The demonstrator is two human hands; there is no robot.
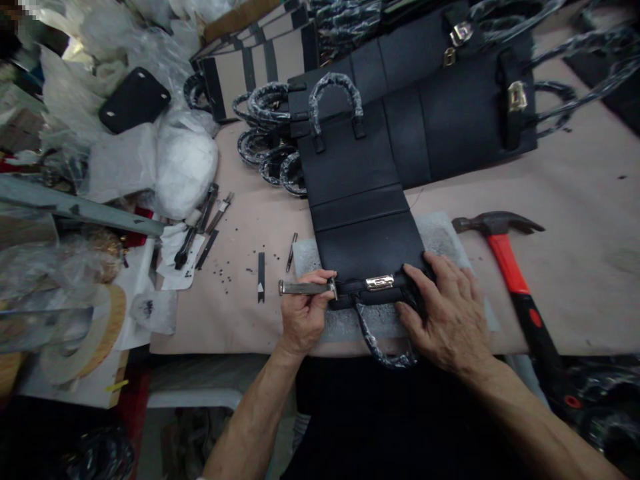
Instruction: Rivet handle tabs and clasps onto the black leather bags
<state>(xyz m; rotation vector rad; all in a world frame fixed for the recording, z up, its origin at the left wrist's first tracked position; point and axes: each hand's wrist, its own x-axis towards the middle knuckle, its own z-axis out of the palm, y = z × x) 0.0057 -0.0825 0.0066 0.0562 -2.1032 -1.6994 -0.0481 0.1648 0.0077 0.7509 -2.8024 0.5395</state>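
Note:
My left hand (303, 317) is closed around a metal leather punch (307, 288). The punch's wide end touches the left end of the strap on a black leather bag panel (357, 187). A shiny metal clasp (380, 283) sits on that strap, to the right of the punch. My right hand (445, 310) lies with spread fingers on the panel's near right corner. Below the strap hangs a plastic-wrapped handle (385, 343), and another wrapped handle (335, 100) stands at the far end. A pale slab (440, 233) lies under the near part of the panel.
A claw hammer (510, 260) with a red and black grip rests at the right. More black bag panels (460, 120) are stacked behind. Several punches (200, 223) lie at the left, near plastic bags and a tape roll (93, 340). A black strip (261, 277) lies near my left hand.

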